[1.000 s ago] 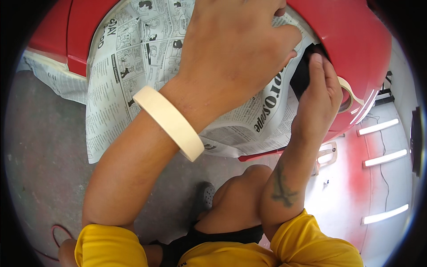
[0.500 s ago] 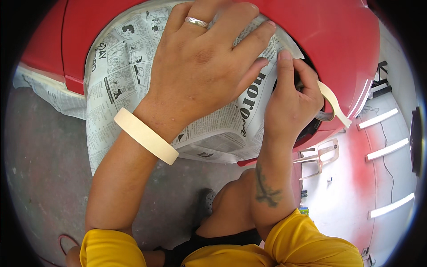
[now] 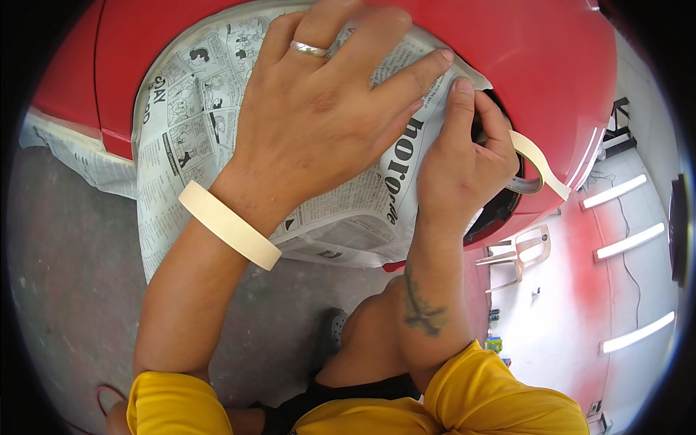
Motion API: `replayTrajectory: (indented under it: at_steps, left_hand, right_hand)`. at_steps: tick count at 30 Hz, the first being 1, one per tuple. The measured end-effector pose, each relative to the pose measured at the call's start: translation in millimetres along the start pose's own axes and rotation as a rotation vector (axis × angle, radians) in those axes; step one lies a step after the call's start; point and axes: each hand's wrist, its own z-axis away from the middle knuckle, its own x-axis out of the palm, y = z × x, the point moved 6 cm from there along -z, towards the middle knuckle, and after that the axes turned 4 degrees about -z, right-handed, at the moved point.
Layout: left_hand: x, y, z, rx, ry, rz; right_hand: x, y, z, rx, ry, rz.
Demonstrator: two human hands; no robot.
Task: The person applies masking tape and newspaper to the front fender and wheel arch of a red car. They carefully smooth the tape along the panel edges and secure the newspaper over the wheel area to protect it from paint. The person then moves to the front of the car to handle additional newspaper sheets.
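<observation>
A sheet of newspaper (image 3: 188,109) covers the wheel opening of a red car body (image 3: 558,72), with masking tape along its curved upper edge. My left hand (image 3: 319,109) lies over the sheet, fingers spread, their tips near that edge. A ring is on one finger, and a roll of masking tape (image 3: 228,225) circles the wrist. My right hand (image 3: 464,159) is closed, its thumb against the newspaper's right edge by the dark gap of the arch. A second roll of masking tape (image 3: 533,159) sits in its fingers, a loose strip hanging outward. Those fingers are partly hidden.
More newspaper (image 3: 80,159) hangs taped below the red panel at left. A plastic chair (image 3: 525,254) stands beyond my right arm, near a white wall with red overspray and long lamps (image 3: 616,191). A red hose (image 3: 109,395) lies on the grey floor at lower left.
My right hand has shifted slightly left and down, with the tape roll in its fingers. My left hand has moved a little left, its index finger now farther from the middle one.
</observation>
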Motion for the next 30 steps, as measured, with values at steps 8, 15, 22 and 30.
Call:
replayTrajectory:
  at_steps: [8, 15, 22, 30]
  left_hand:
    - [-1, 0, -7, 0.053, -0.033, -0.072]
    - [4, 2, -1, 0.093, -0.016, -0.145]
    - [5, -6, -2, 0.148, -0.058, -0.193]
    - [7, -5, -3, 0.193, -0.087, -0.240]
  right_hand:
    - [4, -5, -6, -0.091, 0.046, -0.054]
    - [3, -4, -7, -0.017, -0.010, -0.009]
    - [3, -6, -7, -0.037, -0.026, 0.079]
    - [3, -5, -7, -0.017, -0.030, 0.038]
